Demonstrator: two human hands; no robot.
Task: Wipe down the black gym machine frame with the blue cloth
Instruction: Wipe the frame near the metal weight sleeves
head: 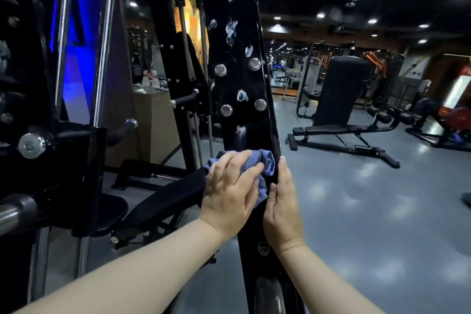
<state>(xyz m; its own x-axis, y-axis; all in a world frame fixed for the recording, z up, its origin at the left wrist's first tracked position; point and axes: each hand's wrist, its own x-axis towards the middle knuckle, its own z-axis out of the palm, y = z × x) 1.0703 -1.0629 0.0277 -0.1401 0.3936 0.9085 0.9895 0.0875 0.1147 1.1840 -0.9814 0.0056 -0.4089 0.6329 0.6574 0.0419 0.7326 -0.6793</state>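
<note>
Working low on the black frame (254, 135), open floor (356, 199) rightward, chrome bars (104, 41) crowding left. Pressing the blue cloth (266, 160) onto it under the left hand (232, 191), fingers spread; laying the right hand (283, 201) straight-fingered along the frame's right edge, beside the cloth.

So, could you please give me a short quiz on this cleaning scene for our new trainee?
1. True or false: the right hand holds the blue cloth.
2. The white foam blobs on the black frame lie: A) above the cloth, B) below it, C) level with it.
3. Which hand presses the cloth against the frame?
Key: 1 false; 2 A; 3 the left hand.
</note>
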